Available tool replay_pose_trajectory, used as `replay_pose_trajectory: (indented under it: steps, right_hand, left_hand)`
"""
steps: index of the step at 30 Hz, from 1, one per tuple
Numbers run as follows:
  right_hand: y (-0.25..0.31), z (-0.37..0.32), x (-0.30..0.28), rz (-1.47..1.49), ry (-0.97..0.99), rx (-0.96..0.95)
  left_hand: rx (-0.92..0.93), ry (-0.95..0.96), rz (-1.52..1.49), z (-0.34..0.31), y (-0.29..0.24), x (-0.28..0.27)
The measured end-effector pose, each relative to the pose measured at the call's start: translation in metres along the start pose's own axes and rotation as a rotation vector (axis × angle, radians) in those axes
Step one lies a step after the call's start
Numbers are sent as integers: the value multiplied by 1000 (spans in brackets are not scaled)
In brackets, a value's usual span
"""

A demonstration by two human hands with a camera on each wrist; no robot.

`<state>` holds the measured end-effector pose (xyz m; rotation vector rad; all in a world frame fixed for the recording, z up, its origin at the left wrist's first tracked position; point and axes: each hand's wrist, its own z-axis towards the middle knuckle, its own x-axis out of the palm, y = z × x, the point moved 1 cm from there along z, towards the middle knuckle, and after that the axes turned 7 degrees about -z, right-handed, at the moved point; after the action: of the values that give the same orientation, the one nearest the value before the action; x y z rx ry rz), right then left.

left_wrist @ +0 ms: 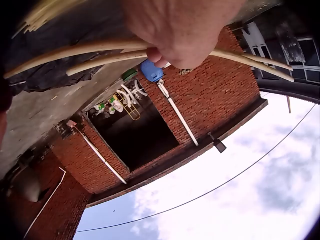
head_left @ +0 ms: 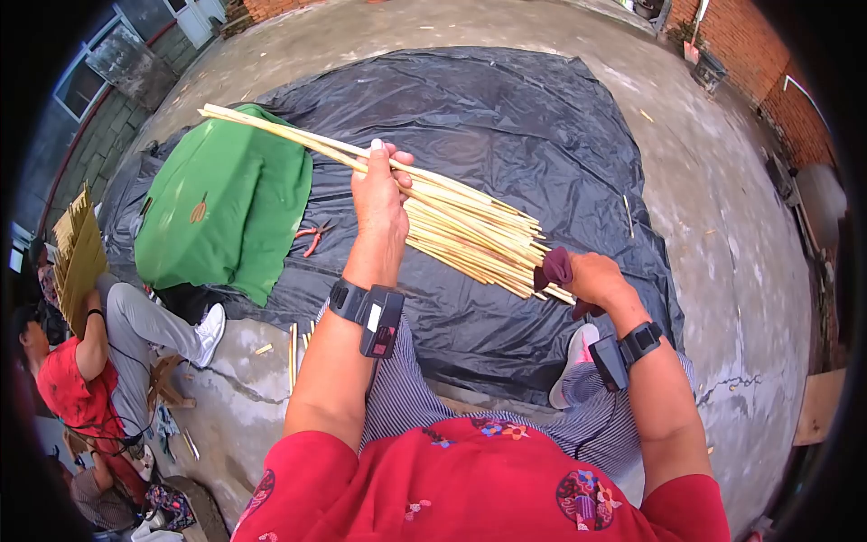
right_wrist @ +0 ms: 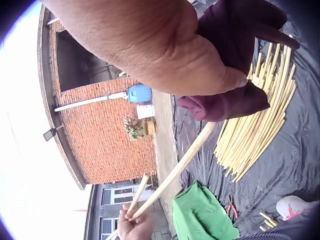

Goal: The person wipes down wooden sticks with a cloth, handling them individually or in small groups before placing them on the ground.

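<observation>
My left hand (head_left: 379,194) grips two pale peeled stalks (head_left: 271,128) with the thumb along them. In the left wrist view the stalks (left_wrist: 90,48) stick out on both sides of the fist. My right hand (head_left: 594,278) holds a dark purple cloth (head_left: 555,268). The right wrist view shows the cloth (right_wrist: 220,106) bunched around the near end of one stalk (right_wrist: 175,171); the second stalk (right_wrist: 138,192) ends short of it, free. Beneath the hands lies a pile of similar stalks (head_left: 479,244), roughly side by side.
A black plastic sheet (head_left: 452,99) covers the ground. On it are a green cloth (head_left: 212,199) draped over something, and red-handled pliers (head_left: 313,238). At the left a seated person (head_left: 77,370) holds a fan of stalks (head_left: 77,262). Cut pieces (right_wrist: 269,220) lie near my shoe (right_wrist: 295,207).
</observation>
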<state>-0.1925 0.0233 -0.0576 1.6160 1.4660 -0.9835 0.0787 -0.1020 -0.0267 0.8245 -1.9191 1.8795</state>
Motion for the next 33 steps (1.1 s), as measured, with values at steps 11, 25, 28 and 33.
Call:
replay_pose_trajectory:
  steps: [11, 25, 28, 33]
  right_hand:
    - [21, 11, -16, 1489, -187, -356]
    - [52, 10, -29, 1250, -396, -453]
    - [54, 18, -22, 1346, -393, -350]
    - [56, 21, -32, 1892, -388, -382]
  left_hand:
    - [-241, 404, 431, -31, 33, 13]
    - [-205, 719, 803, -68, 106, 29]
    - [-53, 709, 1192, -70, 106, 30]
    - [-70, 798, 1021, -77, 104, 34]
